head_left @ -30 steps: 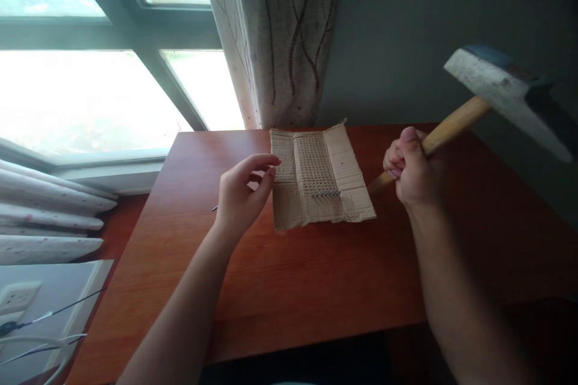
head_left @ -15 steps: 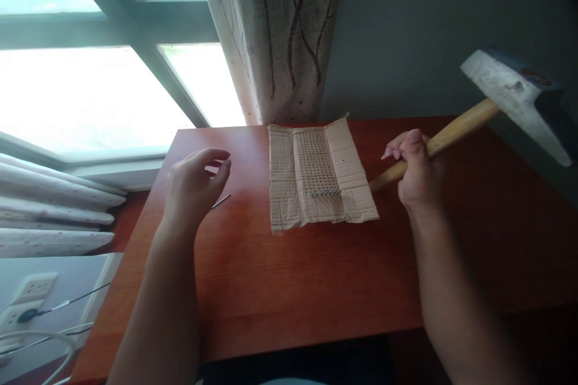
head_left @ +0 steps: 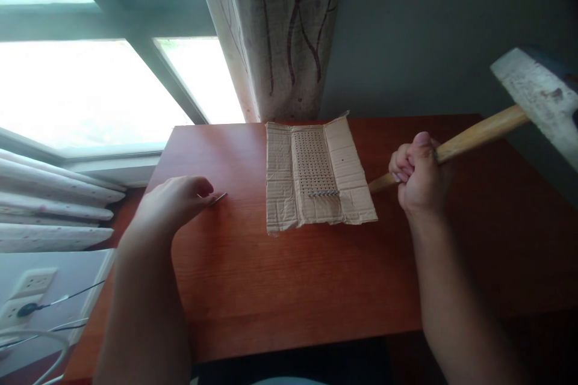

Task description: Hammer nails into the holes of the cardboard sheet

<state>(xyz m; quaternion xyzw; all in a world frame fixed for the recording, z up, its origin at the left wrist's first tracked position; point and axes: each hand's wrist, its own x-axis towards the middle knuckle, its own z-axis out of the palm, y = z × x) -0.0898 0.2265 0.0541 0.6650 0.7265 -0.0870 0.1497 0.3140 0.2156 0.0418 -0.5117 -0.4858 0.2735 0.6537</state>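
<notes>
My right hand (head_left: 421, 174) is wrapped round the wooden handle of a hammer (head_left: 483, 132), held up over the right of the table. The hammer's big grey metal head is cut off by the picture's right edge. At the left, my left hand (head_left: 178, 204) is low over the tabletop, its fingertips pinched at one end of a thin metal nail (head_left: 220, 198). Between the hands lies a creased cardboard sheet (head_left: 282, 192) with a grid of small holes. Across its near part, a row of several small metal pieces (head_left: 323, 194) stands in the holes.
The reddish wooden table (head_left: 293, 289) reaches a window (head_left: 90, 90) and a patterned curtain (head_left: 289, 36) at the back. Below left, a wall socket (head_left: 34, 289) has a plug and cables.
My left hand has come down and left to the nail, its fingers closing at it. My right hand has closed more fully round the handle, and the hammer head has shifted right.
</notes>
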